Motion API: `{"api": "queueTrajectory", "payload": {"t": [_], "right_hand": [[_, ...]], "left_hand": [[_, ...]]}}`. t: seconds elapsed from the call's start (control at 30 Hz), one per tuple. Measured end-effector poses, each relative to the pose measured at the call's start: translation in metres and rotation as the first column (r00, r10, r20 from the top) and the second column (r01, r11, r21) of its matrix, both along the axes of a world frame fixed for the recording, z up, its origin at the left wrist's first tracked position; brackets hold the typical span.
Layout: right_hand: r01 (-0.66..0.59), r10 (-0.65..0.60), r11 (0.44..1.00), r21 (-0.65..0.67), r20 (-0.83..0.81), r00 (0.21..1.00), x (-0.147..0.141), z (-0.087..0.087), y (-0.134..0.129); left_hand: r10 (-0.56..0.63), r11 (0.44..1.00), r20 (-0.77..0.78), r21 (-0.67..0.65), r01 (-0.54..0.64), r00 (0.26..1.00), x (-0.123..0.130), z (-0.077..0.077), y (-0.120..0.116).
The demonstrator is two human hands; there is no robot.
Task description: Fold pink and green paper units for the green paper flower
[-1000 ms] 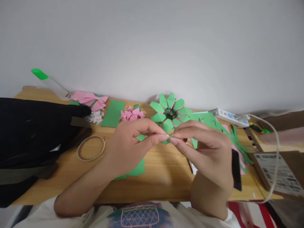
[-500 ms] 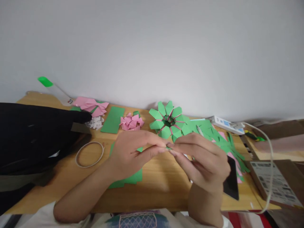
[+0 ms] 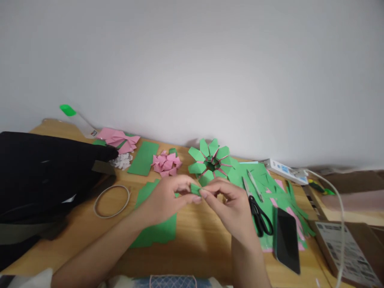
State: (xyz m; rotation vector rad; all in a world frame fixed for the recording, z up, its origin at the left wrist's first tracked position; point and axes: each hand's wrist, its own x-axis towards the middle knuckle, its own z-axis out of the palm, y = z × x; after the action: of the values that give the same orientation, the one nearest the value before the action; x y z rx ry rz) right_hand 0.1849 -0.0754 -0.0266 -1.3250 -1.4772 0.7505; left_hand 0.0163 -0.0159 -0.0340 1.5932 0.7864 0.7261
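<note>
A small folded piece of green paper (image 3: 195,189) is pinched between my left hand (image 3: 168,199) and my right hand (image 3: 231,204), above the middle of the table. Both hands are closed on it with thumb and fingers. Partly hidden below my left hand lie green paper sheets (image 3: 162,231). Just behind my hands stands a green paper flower (image 3: 197,155) with pink edges between its petals and a dark hollow centre. To its left is a pile of folded pink paper pieces (image 3: 166,162).
Black scissors (image 3: 258,214), a white pen-like tool (image 3: 255,185) and a phone (image 3: 286,240) lie right among paper scraps. A power strip (image 3: 286,171) sits behind them. Leftward are a tape ring (image 3: 96,208), a green rectangle (image 3: 144,158), a green-capped bottle (image 3: 81,122) and black fabric (image 3: 45,176).
Both hands have moved left and slightly down with the green paper, which now shows more of its face. The scissors at the right have come into sight. The view has shifted slightly.
</note>
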Motion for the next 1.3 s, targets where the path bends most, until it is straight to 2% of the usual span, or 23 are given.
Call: {"api": "queueTrajectory", "payload": {"t": [0.13,0.23,0.33,0.5,0.67,0.93,1.1,1.2,1.3], "right_hand": [[-0.03,0.023,0.992,-0.126,-0.058,0.998,-0.01,-0.02,-0.007],[-0.046,-0.002,0.969,-0.243,-0.193,0.981,-0.019,-0.036,-0.009],[-0.074,-0.029,0.946,-0.315,-0.309,0.951,-0.026,-0.051,-0.008],[-0.076,-0.083,0.932,-0.354,-0.413,0.907,-0.031,-0.068,-0.001],[-0.005,-0.212,0.92,-0.391,-0.512,0.833,-0.041,-0.082,0.003],[0.085,-0.398,0.878,-0.471,-0.62,0.676,-0.056,-0.112,0.003],[0.082,-0.419,0.87,-0.486,-0.642,0.642,-0.049,-0.123,0.011],[0.049,-0.389,0.87,-0.491,-0.621,0.681,-0.043,-0.132,0.017],[0.002,-0.347,0.858,-0.514,-0.575,0.741,-0.041,-0.146,0.022]], "left_hand": [[-0.019,0.994,-0.058,-0.112,0.013,0.998,-0.01,-0.023,-0.013],[0.039,0.976,-0.141,-0.205,-0.068,0.989,-0.018,-0.039,-0.023],[0.069,0.966,-0.178,-0.233,-0.11,0.982,-0.024,-0.05,-0.026],[0.065,0.959,-0.153,-0.262,-0.104,0.986,-0.027,-0.061,-0.022],[0.084,0.958,-0.128,-0.264,-0.115,0.988,-0.021,-0.07,-0.02],[0.055,0.963,-0.237,-0.243,-0.114,0.97,-0.015,-0.082,-0.007],[0.093,0.976,-0.371,-0.149,-0.158,0.924,-0.011,-0.081,0.014],[0.105,0.985,-0.483,-0.071,-0.158,0.869,-0.012,-0.068,0.044],[0.098,0.992,-0.614,-0.002,-0.126,0.783,-0.008,-0.051,0.083]]}}
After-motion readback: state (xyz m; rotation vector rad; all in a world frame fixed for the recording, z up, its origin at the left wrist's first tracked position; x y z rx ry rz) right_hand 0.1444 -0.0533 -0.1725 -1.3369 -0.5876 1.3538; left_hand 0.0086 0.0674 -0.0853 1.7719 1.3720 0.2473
